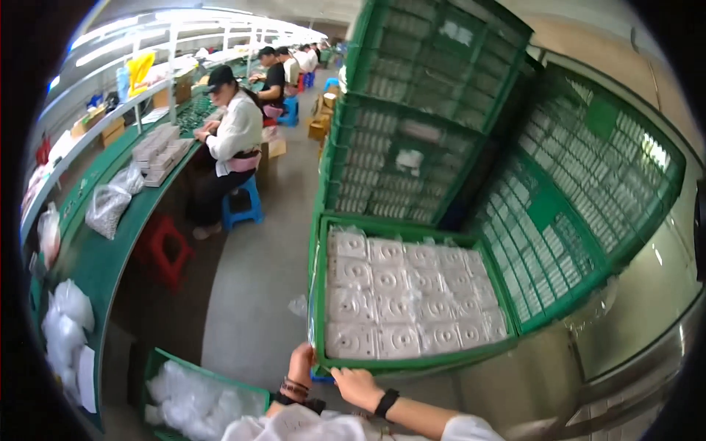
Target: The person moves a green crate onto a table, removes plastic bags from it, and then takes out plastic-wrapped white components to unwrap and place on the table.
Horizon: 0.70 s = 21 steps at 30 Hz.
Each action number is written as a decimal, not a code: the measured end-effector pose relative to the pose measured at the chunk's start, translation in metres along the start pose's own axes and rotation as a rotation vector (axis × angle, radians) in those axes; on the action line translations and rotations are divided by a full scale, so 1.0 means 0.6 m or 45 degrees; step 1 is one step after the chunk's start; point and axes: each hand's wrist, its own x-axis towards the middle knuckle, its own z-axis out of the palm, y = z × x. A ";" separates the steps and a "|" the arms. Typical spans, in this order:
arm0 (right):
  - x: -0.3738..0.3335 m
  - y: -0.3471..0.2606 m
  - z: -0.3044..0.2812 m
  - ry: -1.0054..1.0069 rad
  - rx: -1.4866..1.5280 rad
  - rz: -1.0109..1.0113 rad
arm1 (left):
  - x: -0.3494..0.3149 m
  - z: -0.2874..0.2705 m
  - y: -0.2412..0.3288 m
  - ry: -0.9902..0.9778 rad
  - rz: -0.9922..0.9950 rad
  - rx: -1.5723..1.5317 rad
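A green plastic crate [426, 361] stands in front of me, filled with rows of flat white square parts [392, 309], each with a round mark in its middle. Clear plastic film shows among the parts and along the crate's left side. At the near left corner, my left hand [301, 364] is closed on the crate's edge, its fingertips partly hidden. Just to its right, my right hand [357, 388] has its fingers bent over the near rim. Both wrists wear dark bands.
Stacked green crates [412, 140] rise behind, with more crates [566, 198] at the right. A green bin of clear bags [198, 393] sits at lower left. Along the left runs a green workbench [121, 242]; a red stool [170, 250] and a seated person [239, 128] are beside it.
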 end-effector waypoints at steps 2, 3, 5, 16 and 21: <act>-0.013 0.012 0.028 0.172 0.092 -0.185 | -0.036 0.043 0.014 0.049 0.180 0.384; -0.016 0.011 0.025 0.181 0.107 -0.207 | -0.046 0.057 0.023 0.078 0.289 0.572; -0.010 0.013 0.008 0.130 0.040 -0.135 | -0.046 0.061 0.029 0.090 0.322 0.634; 0.015 0.033 -0.109 0.260 0.337 0.004 | -0.019 0.154 0.163 -0.114 0.585 1.462; 0.077 0.129 -0.270 0.769 0.465 -0.034 | 0.043 0.317 0.196 -0.268 0.580 0.729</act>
